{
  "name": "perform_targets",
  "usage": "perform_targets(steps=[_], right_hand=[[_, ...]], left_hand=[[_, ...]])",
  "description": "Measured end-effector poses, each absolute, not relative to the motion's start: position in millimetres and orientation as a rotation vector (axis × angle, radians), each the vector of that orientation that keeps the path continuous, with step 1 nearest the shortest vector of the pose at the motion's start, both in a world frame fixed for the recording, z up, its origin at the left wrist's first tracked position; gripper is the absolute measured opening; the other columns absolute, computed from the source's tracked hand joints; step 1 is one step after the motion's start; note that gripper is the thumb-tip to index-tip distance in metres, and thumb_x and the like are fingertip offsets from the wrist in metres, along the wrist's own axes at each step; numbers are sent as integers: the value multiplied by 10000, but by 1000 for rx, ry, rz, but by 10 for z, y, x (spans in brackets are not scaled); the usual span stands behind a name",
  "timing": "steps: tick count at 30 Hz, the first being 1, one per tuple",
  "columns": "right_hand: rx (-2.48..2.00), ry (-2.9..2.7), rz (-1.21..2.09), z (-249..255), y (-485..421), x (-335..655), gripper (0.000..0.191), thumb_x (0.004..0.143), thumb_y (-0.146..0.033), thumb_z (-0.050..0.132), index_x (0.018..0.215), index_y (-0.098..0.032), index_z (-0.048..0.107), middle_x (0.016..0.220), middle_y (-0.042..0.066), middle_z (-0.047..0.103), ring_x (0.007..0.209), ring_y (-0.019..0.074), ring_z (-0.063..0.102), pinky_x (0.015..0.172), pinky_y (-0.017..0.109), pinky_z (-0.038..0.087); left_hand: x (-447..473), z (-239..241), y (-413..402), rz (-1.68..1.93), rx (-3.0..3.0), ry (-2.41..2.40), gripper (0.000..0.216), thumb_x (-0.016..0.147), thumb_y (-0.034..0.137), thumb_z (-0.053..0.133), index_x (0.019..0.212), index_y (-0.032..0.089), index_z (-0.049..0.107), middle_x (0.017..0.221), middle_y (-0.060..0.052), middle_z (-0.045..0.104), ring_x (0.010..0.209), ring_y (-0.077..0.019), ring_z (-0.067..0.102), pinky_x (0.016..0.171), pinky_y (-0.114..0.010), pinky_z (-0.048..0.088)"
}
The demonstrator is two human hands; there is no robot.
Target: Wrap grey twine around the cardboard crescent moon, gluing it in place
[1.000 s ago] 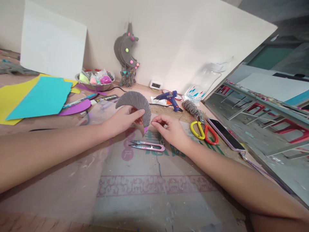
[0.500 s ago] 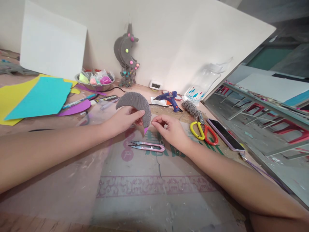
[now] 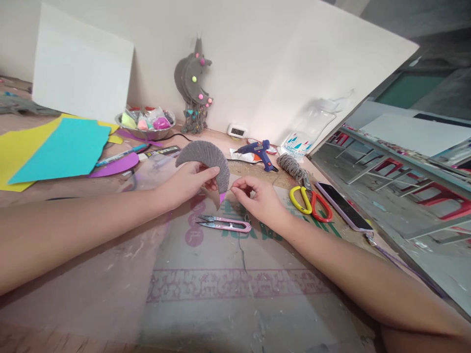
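Note:
My left hand (image 3: 189, 181) is closed around the inner curve of a crescent moon (image 3: 208, 153) wrapped in grey yarn, thumb on its near face. At the moon's lower tip a bit of purple card (image 3: 222, 197) shows bare. Just right of that tip, my right hand (image 3: 257, 196) pinches thumb and forefinger on what looks like the grey yarn's thin end, barely visible. Thread snips (image 3: 224, 224) with a pink handle lie on the plastic-covered table below both hands. A loose bundle of grey yarn (image 3: 290, 165) rests beyond the right hand.
Scissors (image 3: 311, 202) and a phone (image 3: 344, 206) lie at right, a blue glue gun (image 3: 259, 152) behind. Coloured sheets (image 3: 55, 152) and a metal bowl (image 3: 145, 131) of clay bags sit left. A finished moon ornament (image 3: 194, 81) hangs against the white board, near a small clock (image 3: 237, 130).
Almost nothing differs. The moon and my left hand have shifted very slightly left; the right hand keeps its pinch in the same place.

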State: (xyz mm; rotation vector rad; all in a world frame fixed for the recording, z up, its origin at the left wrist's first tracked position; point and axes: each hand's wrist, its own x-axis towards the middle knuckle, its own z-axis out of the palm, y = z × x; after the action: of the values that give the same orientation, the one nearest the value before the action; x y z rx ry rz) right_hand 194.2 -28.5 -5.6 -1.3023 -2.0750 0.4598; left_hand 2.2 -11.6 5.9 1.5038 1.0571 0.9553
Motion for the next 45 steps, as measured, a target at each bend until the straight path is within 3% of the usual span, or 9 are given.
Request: perform_targets(steps=[16,20,23,33,45], right_hand=[[-1267,-2169,460,-58,-296,1931,133,833,-237,516,787,-168,620,683,-3,617,567,91,484,542,216,374],[-1234,-2139,403,-32,-308,1945,176,860,-233,482,896,-179,644,844,26,670,643,107,526,604,237,398],[-1262,-2049,449,-22,-328,1951,200,873,-262,469,972,-187,625,846,28,657,633,109,513,592,241,394],[-1139,-1900,947,-120,-280,1929,174,817,-332,573,912,-191,537,807,0,594,665,99,525,610,233,414],[-1261,-1990,838,-64,-292,1912,173,806,-335,570,813,-174,633,695,2,574,605,102,481,552,236,399]], left_hand=[[28,104,-152,993,1450,1091,294,819,377,528,653,141,584,545,-21,594,457,-101,500,464,-224,398],[18,107,-141,971,1524,1133,314,819,395,511,655,142,598,576,-29,615,495,-115,528,488,-227,405],[9,101,-125,968,1595,1158,326,822,406,501,667,141,613,642,-40,652,556,-128,567,503,-220,410],[-2,118,-127,959,1692,1195,334,839,391,489,651,143,610,646,-27,649,567,-119,562,544,-212,427],[0,130,-161,930,1646,1148,322,838,379,484,656,142,604,625,-32,629,524,-111,520,503,-213,401]])
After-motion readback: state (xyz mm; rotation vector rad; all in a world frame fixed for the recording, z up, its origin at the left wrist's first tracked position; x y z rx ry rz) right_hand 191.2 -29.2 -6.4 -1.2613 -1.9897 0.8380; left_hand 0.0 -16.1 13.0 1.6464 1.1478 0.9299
